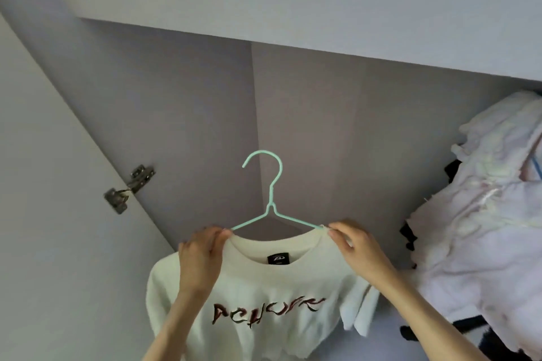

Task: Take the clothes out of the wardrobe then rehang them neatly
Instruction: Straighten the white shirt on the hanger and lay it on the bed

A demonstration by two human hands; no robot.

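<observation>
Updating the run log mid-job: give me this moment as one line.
cream sweatshirt on mint hanger | left hand pinches left shoulder | right hand pinches right shoulder | hook free, unhung | wardrobe open

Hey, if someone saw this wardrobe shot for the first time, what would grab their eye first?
Centre frame, a mint-green wire hanger carries a cream T-shirt with dark red lettering, held up before the grey wardrobe back. The left hand and right hand each pinch its collar at the shoulders. At the right edge hangs a bunch of pale pink and white clothes.
</observation>
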